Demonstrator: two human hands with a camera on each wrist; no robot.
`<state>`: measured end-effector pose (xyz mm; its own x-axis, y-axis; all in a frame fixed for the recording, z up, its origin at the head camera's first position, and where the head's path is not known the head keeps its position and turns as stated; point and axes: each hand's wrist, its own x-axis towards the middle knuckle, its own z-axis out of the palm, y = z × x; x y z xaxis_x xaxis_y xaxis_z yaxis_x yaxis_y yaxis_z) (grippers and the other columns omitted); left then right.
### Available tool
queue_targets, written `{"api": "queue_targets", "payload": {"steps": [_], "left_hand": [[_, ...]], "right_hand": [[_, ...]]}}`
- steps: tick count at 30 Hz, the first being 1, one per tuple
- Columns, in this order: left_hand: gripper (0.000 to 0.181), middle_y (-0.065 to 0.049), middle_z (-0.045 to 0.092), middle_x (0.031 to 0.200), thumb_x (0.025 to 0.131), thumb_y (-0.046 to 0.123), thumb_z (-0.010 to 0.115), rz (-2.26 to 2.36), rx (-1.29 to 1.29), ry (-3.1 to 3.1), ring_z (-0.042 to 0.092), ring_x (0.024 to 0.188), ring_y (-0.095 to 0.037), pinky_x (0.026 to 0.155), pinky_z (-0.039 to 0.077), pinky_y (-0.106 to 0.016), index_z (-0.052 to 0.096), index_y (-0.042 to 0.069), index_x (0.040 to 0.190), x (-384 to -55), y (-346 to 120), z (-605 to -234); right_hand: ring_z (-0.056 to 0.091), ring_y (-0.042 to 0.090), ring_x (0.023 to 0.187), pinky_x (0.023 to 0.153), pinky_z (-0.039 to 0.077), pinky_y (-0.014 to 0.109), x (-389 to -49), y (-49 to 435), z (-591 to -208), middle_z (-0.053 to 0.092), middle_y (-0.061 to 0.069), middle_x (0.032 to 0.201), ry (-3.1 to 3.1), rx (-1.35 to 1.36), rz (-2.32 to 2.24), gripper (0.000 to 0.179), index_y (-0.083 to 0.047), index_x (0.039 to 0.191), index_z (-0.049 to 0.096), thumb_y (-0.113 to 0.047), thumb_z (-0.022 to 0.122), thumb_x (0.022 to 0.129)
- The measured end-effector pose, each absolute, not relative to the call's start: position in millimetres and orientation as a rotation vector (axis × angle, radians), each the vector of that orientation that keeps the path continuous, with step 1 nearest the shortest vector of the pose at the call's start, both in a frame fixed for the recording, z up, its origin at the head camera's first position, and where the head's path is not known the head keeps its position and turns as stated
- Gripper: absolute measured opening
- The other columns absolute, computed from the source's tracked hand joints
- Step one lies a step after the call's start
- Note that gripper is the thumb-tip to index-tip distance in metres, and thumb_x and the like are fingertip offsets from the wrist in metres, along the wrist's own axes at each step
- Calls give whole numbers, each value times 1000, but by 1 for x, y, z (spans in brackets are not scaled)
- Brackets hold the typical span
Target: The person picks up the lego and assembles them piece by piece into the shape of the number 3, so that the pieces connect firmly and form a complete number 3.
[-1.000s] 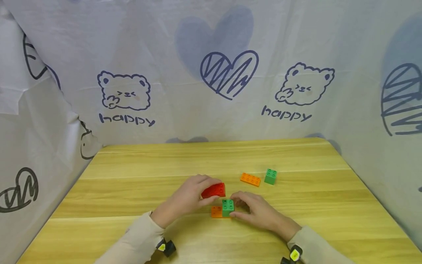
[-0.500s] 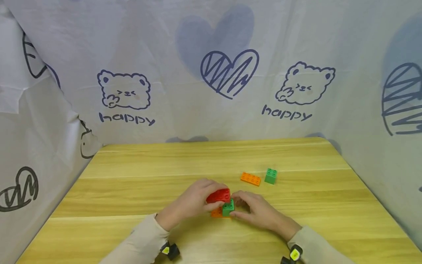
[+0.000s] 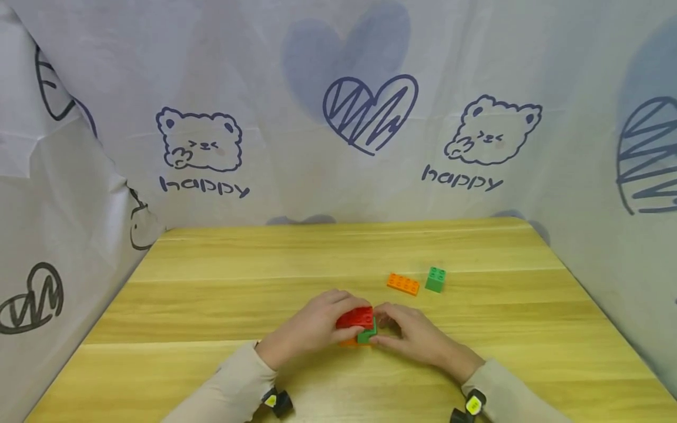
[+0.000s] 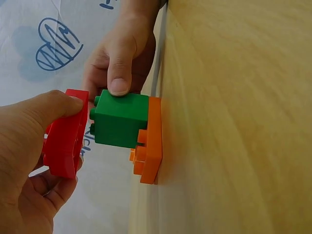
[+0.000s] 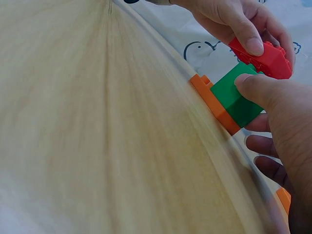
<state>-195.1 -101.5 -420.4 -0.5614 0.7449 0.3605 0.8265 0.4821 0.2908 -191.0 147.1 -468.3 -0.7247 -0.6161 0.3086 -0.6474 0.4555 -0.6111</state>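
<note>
My left hand (image 3: 309, 323) pinches a red toy building brick (image 4: 68, 134) between thumb and fingers. It is held just above the studs of a green brick (image 4: 122, 117), with a narrow gap showing in the left wrist view. The green brick sits on one end of a flat orange brick (image 4: 155, 141), whose other studs stay bare. That orange brick lies on the table. From the right, my right hand (image 3: 420, 338) holds the green brick, its thumb (image 5: 248, 84) pressed to one side and other fingers around the far side, partly hidden.
Farther back on the wooden table (image 3: 238, 264) lie another flat orange brick (image 3: 403, 284) and a second green brick (image 3: 436, 279), side by side. A white printed cloth (image 3: 285, 176) hangs behind the table and along both sides.
My left hand has moved right and slightly toward me, bringing the red brick from beside the green brick to over it. The right hand has stayed in place.
</note>
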Motion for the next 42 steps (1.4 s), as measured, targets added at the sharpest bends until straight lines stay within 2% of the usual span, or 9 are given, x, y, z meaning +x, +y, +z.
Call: {"api": "queue_targets", "payload": {"steps": [20,32,42], "left_hand": [[38,1,64,114,94,30,67,-621,-1376,-2574,59,100,-14,86,50,-30,62,15,129,-193,-98,-421],[38,0,64,112,94,29,68,-628,-1353,-2565,59,97,-13,82,50,-27,64,13,127,-193,-97,-424],[40,-2,64,116,94,29,68,-544,-1370,-2538,58,101,-16,85,51,-28,64,12,130,-191,-97,-424]], "right_hand": [[63,8,94,80,54,29,-191,149,-468,64,-12,109,-2588,1174,1127,37,-23,123,58,-40,68,92],[63,6,97,84,53,29,-192,148,-469,63,-13,114,-2627,1161,1164,41,-23,125,57,-44,67,91],[63,4,97,82,54,28,-193,146,-469,64,-12,112,-2599,1201,1162,39,-22,124,58,-40,68,92]]}}
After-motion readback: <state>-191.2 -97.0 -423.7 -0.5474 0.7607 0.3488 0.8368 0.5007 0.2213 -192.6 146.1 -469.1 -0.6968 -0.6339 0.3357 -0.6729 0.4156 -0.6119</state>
